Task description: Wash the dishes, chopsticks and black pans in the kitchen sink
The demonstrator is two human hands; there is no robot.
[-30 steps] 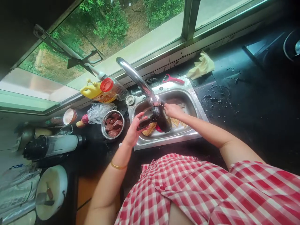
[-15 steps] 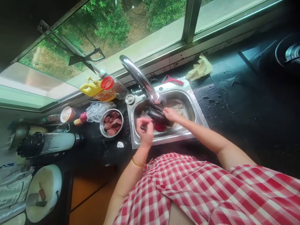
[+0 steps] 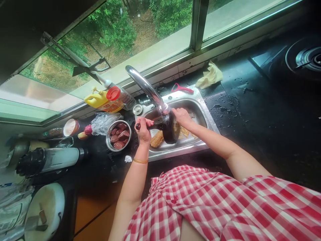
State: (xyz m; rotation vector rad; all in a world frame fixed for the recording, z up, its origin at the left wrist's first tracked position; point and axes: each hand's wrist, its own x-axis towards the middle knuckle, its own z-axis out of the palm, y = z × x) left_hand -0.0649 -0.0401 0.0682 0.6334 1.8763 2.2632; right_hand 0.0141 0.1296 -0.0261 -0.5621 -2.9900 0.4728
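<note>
My left hand point(image 3: 144, 130) is wrapped round the dark handle of a small dark pan point(image 3: 172, 130), at the left side of the steel sink point(image 3: 209, 129). The pan is tilted on its side over the basin, right under the tap point(image 3: 144, 82). At the pan's far right edge, my right hand point(image 3: 182, 117) grips the rim, its fingertips partly hidden. A brown scouring pad or loofah point(image 3: 157, 139) lies in the sink below the handle. Pale peel scraps point(image 3: 185, 132) are on the basin floor, right of the pan.
Left of the sink stands a metal bowl of dark red meat pieces point(image 3: 120, 135). Behind are a yellow jug point(image 3: 99, 99) and a red-lidded jar point(image 3: 114, 93). A red peeler point(image 3: 182, 88) and a yellowish cloth point(image 3: 210, 75) lie behind the sink; a stove burner point(image 3: 308, 60) is far right.
My left hand has moved left and closed on the pan's handle. The pan has been raised and tipped up from the basin, uncovering the brown pad.
</note>
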